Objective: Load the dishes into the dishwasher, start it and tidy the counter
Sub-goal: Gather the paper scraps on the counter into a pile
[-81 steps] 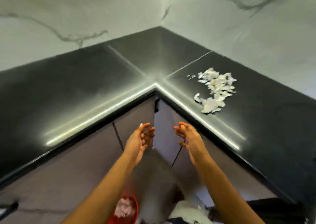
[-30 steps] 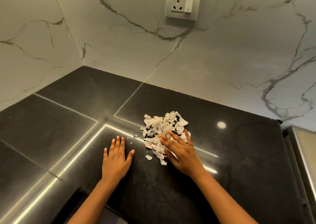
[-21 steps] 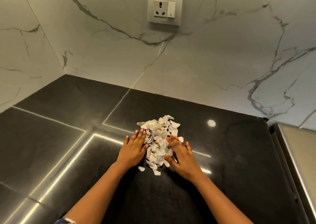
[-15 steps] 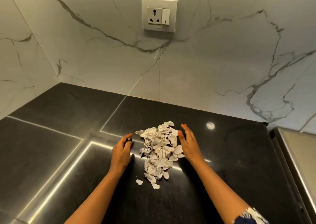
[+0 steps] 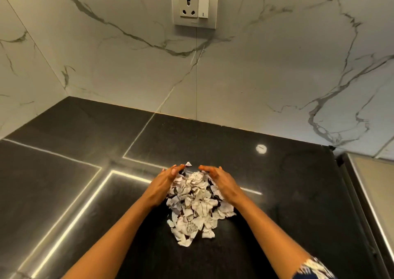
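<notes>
Cupping: a heap of torn paper scraps (image 5: 195,202) is flanked by two bare hands on a black stone countertop (image 5: 298,204).
Left hand (image 5: 163,185): set on edge against the heap's left side, fingers extended and curved inward, nothing clenched; its fingertips are beside a single scrap at the heap's far end.
Right hand (image 5: 221,183): pressed against the heap's right side, fingers likewise spread loose and curved toward the left hand; a gap is left between the two sets of fingertips.
Paper scraps: piled between the palms at the far end, with looser pieces trailing toward the person beyond the wrists.
Countertop: pale seams and bright strip reflections are seen left of the heap; a round light spot (image 5: 261,149) lies right of and beyond it.
Wall: white veined marble (image 5: 277,65) rises behind the heap, with a socket and switch plate (image 5: 195,2) mounted directly above it.
Sleeve: a patterned cuff (image 5: 313,269) is visible on the right arm, nearer than the heap.
</notes>
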Demonstrator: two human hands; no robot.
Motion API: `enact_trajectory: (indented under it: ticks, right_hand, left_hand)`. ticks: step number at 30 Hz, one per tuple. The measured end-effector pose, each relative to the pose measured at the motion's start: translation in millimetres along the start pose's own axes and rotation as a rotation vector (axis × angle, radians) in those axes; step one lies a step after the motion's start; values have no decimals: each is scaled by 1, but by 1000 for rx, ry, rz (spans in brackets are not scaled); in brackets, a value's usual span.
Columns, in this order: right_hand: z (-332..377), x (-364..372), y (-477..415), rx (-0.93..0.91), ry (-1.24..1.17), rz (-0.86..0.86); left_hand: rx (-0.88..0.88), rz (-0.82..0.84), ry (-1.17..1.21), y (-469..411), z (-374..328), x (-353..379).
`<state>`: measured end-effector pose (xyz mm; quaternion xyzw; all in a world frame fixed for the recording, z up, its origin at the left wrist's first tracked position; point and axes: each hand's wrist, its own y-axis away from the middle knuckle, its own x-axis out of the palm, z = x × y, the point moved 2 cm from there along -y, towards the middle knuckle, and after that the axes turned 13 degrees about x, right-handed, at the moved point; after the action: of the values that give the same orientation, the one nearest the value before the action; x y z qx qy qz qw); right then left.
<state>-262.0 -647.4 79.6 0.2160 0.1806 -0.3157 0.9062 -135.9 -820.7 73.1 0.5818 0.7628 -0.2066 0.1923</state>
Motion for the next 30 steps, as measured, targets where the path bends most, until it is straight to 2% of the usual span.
enact_trajectory:
  ticks: [2,6,9,11,14,19,24,30]
  right_hand:
    - [-3,-2,25,55,-145,-57]
    - [-1,18,60,139,-159,-98]
    - [3,44,71,145,-257,-201]
    - [8,55,67,175,-330,-313]
    - [15,69,54,194,-559,-375]
    - [32,68,46,257,-1049,-360]
    - [43,61,42,269,-1262,-412]
    - [61,40,44,249,-1379,-446]
  left_hand:
    - [-60,-57,87,21,0,1]
    - [-153,-144,300,45,-14,15]
    - [-150,-240,209,55,-19,41]
    - [-188,-375,249,52,-22,53]
    - [-226,-530,472,36,-37,64]
    - [-275,-754,887,24,-63,72]
    - [-351,-870,1278,8,-80,73]
    - [-330,-908,1346,-4,-89,65]
